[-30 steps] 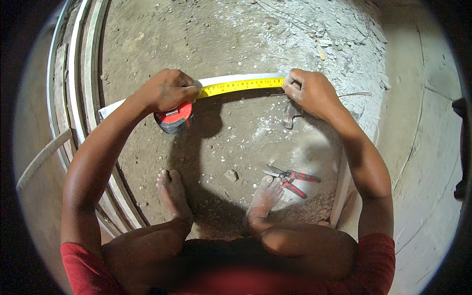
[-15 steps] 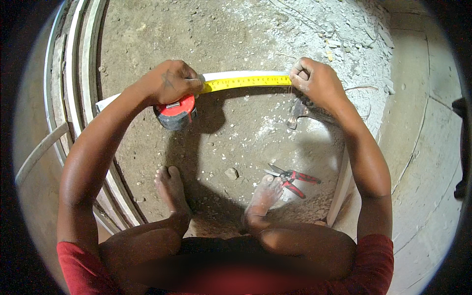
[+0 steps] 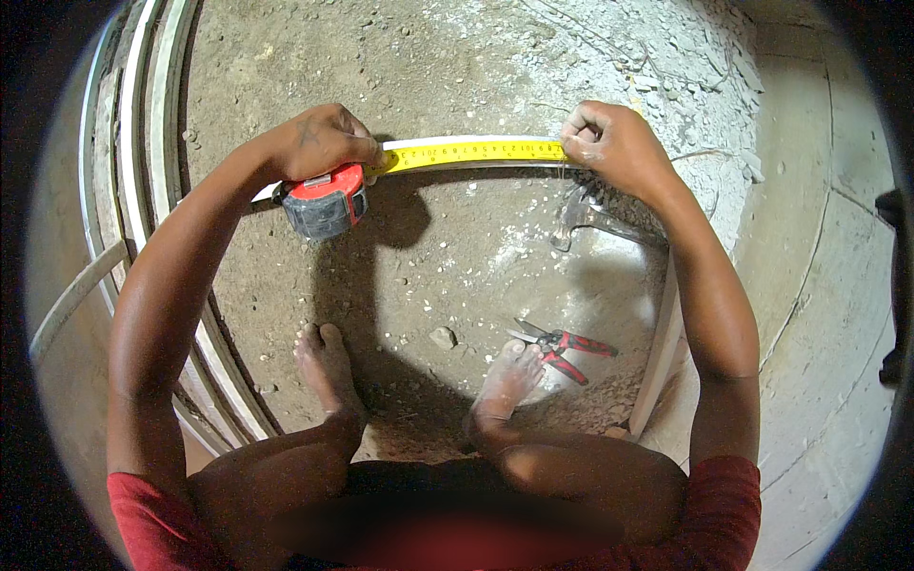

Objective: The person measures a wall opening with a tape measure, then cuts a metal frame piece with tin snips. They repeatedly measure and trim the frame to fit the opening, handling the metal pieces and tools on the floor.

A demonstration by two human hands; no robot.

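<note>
My left hand (image 3: 328, 145) is closed at the left end of a stretched yellow tape blade (image 3: 457, 153), with the red and black tape measure case (image 3: 326, 204) hanging just below its fingers. At the blade's other end my right hand (image 3: 617, 145) is closed, its fingers pinching the tape. Along the blade's far edge runs a thin white strip (image 3: 428, 144); both hands seem to hold it against the tape. How the fingers grip underneath is hidden. On the ground below my right hand lies a claw hammer (image 3: 595, 221).
Red-handled snips (image 3: 562, 344) lie by my right foot, near a small stone (image 3: 443, 337). Long pale metal channels (image 3: 164, 114) stretch along the left. Whitish rubble (image 3: 666, 71) covers the far right ground, beside a grey wall (image 3: 809, 238).
My left hand and the tape case have shifted slightly left and away from me. The blade now shows its printed face more fully. My right hand has hardly moved.
</note>
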